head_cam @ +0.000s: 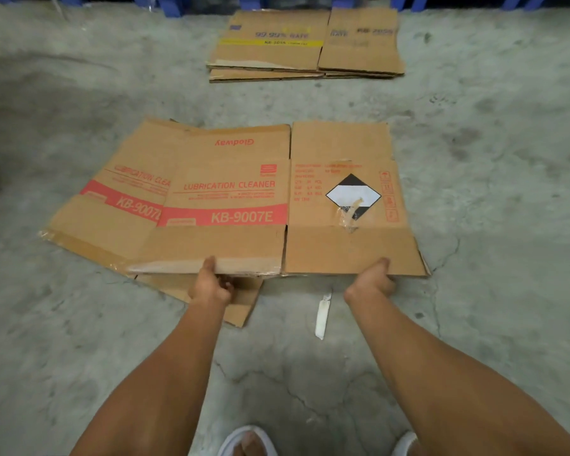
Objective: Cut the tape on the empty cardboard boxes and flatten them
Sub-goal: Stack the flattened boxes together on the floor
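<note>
Concrete floor [474, 143] lies bare around the flattened box [277, 205], which rests on a second flattened box [112, 205]. Left hand [211, 284] and right hand [374, 281] each grip the top box's near edge, thumbs on top. White cutter [322, 315] lies between the forearms; a flattened stack [306, 44] sits beyond.

The person is wearing no sleeves on either forearm and white slip-on sandals [248, 441] at the near edge.
</note>
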Available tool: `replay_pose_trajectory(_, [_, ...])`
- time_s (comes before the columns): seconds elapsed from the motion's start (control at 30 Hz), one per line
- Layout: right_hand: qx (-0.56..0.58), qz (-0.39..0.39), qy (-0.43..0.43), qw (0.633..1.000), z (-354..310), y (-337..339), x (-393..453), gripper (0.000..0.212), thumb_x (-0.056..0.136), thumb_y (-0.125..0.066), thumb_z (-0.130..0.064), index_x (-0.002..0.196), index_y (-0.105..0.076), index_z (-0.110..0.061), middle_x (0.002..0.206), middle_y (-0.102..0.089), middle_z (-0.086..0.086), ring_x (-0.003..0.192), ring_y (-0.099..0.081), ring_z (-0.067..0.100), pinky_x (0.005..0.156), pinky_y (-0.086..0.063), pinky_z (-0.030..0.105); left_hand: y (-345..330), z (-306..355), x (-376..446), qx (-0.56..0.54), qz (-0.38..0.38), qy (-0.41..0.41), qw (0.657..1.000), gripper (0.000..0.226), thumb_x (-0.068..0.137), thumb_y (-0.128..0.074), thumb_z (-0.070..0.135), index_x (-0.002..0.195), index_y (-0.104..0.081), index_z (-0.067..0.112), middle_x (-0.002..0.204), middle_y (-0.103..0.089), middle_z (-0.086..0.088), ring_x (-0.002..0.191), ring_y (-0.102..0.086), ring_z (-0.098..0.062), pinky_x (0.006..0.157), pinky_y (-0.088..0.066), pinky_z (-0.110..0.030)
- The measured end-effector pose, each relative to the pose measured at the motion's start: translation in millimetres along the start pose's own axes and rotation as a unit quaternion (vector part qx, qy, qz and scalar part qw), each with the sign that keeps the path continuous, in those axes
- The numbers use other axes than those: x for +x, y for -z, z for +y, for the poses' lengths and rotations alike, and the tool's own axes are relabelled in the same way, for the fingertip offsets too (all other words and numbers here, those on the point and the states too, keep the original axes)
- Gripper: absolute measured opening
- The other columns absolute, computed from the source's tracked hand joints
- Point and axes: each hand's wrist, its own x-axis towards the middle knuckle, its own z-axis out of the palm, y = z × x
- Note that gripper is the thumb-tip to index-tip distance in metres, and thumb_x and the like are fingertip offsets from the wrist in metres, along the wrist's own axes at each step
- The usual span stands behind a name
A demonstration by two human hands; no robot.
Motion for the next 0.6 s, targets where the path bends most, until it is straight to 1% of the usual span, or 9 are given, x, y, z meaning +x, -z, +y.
replay_pose_trajectory(0.07, [0.010,-0.040,0.020,0.999,0.9,-2.7,-3.2,0.055,0.094,-0.047,-0.052,0.125,-0.059,-0.008,0.126,-0.063,0.012,0.092,-0.054,0.027,0.084,-0.043,0.033,-7.1,10.5,-8.8,-0.014,-0.043,-0.018,0.999,0.032,0.090,-0.067,0.023,0.116,-0.051,0.015,0.098,-0.055,-0.005,0.070,-0.050,-0.015,0.063,-0.051,-0.028])
replay_pose_trajectory(0.13, [0.040,-0.045,-0.004,0.998,2.3,-7.1,-9.3,0.058,0.094,-0.044,-0.055,0.129,-0.059,-0.011,0.131,-0.060,0.011,0.102,-0.056,0.028,0.093,-0.043,0.034,-17.9,26.2,-20.5,-0.027,-0.066,-0.037,0.997,0.027,0.096,-0.060,0.018,0.119,-0.050,0.009,0.102,-0.056,-0.010,0.085,-0.055,-0.024,0.090,-0.051,-0.043])
replay_pose_trajectory(0.17, [0.060,-0.043,-0.017,0.997,2.3,-8.2,-15.6,0.059,0.095,-0.043,-0.056,0.133,-0.057,-0.013,0.136,-0.057,0.010,0.111,-0.056,0.029,0.100,-0.042,0.036,-21.2,35.4,-24.9,-0.039,-0.080,-0.042,0.995,0.028,0.098,-0.057,0.017,0.123,-0.049,0.007,0.106,-0.057,-0.012,0.095,-0.055,-0.028,0.096,-0.048,-0.049])
replay_pose_trajectory(0.23, [0.088,-0.057,-0.054,0.993,2.8,-15.4,-30.3,0.062,0.095,-0.042,-0.059,0.141,-0.049,-0.017,0.146,-0.049,0.009,0.126,-0.050,0.031,0.111,-0.035,0.041,-25.6,56.1,-33.0,-0.072,-0.084,-0.067,0.992,0.041,0.098,-0.057,0.019,0.134,-0.046,0.004,0.120,-0.059,-0.013,0.105,-0.055,-0.032,0.092,-0.048,-0.053])
replay_pose_trajectory(0.3, [0.103,-0.084,-0.091,0.987,4.5,-19.7,-40.8,0.065,0.094,-0.042,-0.062,0.144,-0.045,-0.021,0.147,-0.048,0.007,0.126,-0.050,0.029,0.111,-0.035,0.039,-32.4,79.3,-38.4,-0.079,-0.072,-0.097,0.990,0.045,0.097,-0.060,0.020,0.136,-0.045,0.004,0.124,-0.060,-0.015,0.100,-0.059,-0.032,0.086,-0.051,-0.054])
replay_pose_trajectory(0.37, [0.106,-0.126,-0.111,0.980,6.2,-22.5,-49.4,0.065,0.093,-0.043,-0.064,0.142,-0.046,-0.022,0.127,-0.059,0.003,0.100,-0.058,0.020,0.090,-0.044,0.029,-39.1,100.2,-51.0,-0.089,-0.084,-0.131,0.984,0.041,0.097,-0.060,0.019,0.133,-0.046,0.005,0.118,-0.060,-0.017,0.093,-0.061,-0.030,0.088,-0.052,-0.054])
replay_pose_trajectory(0.43, [0.133,-0.187,-0.139,0.963,11.3,-27.6,-58.4,0.063,0.094,-0.045,-0.062,0.142,-0.046,-0.021,0.114,-0.058,0.000,0.080,-0.052,0.011,0.073,-0.043,0.022,-46.8,123.7,-59.9,-0.088,-0.109,-0.159,0.977,0.032,0.097,-0.059,0.016,0.126,-0.047,0.008,0.108,-0.062,-0.016,0.086,-0.062,-0.027,0.086,-0.053,-0.053])
replay_pose_trajectory(0.53, [0.152,-0.282,-0.161,0.933,40.7,-32.7,-77.2,0.054,0.095,-0.053,-0.053,0.139,-0.052,-0.021,0.122,-0.060,0.005,0.083,-0.055,0.011,0.067,-0.045,0.019,-43.1,168.7,-53.9,-0.078,-0.159,-0.178,0.968,0.027,0.099,-0.054,0.008,0.124,-0.048,0.013,0.099,-0.063,-0.011,0.086,-0.065,-0.025,0.063,-0.060,-0.047])
replay_pose_trajectory(0.6, [0.133,-0.325,-0.175,0.920,64.3,-32.4,-89.8,0.053,0.093,-0.060,-0.044,0.139,-0.052,-0.019,0.118,-0.060,0.008,0.084,-0.055,0.013,0.067,-0.046,0.021,-29.1,196.0,-38.9,-0.069,-0.149,-0.188,0.968,0.032,0.098,-0.054,0.007,0.130,-0.048,0.010,0.107,-0.064,-0.014,0.092,-0.066,-0.028,0.059,-0.059,-0.046])
